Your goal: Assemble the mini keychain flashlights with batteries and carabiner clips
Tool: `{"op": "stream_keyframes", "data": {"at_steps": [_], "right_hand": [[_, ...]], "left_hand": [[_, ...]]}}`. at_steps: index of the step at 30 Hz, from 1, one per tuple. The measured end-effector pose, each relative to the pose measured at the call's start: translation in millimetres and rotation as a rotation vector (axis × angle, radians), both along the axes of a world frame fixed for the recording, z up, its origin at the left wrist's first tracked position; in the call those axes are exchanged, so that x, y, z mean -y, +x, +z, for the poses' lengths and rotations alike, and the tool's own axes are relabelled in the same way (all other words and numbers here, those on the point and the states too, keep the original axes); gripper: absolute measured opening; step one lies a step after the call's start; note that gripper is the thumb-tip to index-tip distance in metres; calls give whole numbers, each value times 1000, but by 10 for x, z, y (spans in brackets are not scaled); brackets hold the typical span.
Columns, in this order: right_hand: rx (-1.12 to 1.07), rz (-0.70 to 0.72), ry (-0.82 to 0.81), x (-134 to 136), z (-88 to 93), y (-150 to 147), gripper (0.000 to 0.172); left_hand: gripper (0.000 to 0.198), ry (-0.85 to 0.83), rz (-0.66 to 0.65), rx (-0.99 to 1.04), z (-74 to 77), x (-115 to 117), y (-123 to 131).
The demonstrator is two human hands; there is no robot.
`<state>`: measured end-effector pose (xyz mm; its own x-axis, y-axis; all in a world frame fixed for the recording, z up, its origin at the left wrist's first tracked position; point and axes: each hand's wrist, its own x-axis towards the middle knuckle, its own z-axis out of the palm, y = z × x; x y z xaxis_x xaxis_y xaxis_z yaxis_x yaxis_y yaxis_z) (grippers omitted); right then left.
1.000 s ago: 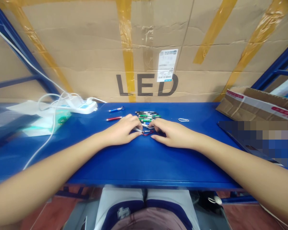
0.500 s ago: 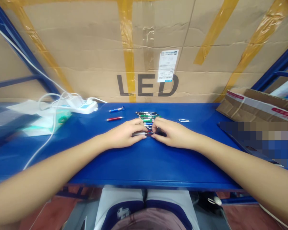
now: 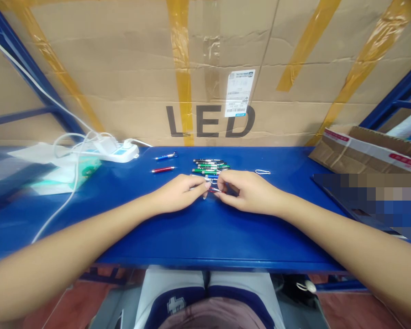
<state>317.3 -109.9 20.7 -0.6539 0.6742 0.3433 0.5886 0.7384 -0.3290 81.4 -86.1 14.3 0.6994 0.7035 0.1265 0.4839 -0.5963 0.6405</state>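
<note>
Over the middle of the blue table, my left hand and my right hand almost meet at the fingertips. Between them is a small red pen-shaped tube with silvery parts, partly hidden by the fingers. My right thumb and forefinger pinch its right end. The fingers of my left hand are pressed together at the left end; exactly what they grip there is hidden. Just beyond the hands lies a row of similar slim tubes: black, green and blue, with metal clasps among them.
Left of the row lie a blue tube and a red tube. A silver carabiner clip lies to the right. A white power strip with cables stands at left, an open cardboard box at right. A large carton backs the table.
My left fingers have closed up and tilted near the red tube, and more of the tube shows. The hands have shifted slightly towards me, uncovering more of the green tubes.
</note>
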Motion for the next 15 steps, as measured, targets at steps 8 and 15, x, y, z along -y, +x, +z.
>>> {"op": "stream_keyframes", "data": {"at_steps": [8,15], "right_hand": [[16,-14,-62,19,39,-8,19],[36,98,-182,-9,-8,-20,34]], "left_hand": [[42,-204,52,189,-51,-12,24],[38,-207,48,235,-42,4,24]]}}
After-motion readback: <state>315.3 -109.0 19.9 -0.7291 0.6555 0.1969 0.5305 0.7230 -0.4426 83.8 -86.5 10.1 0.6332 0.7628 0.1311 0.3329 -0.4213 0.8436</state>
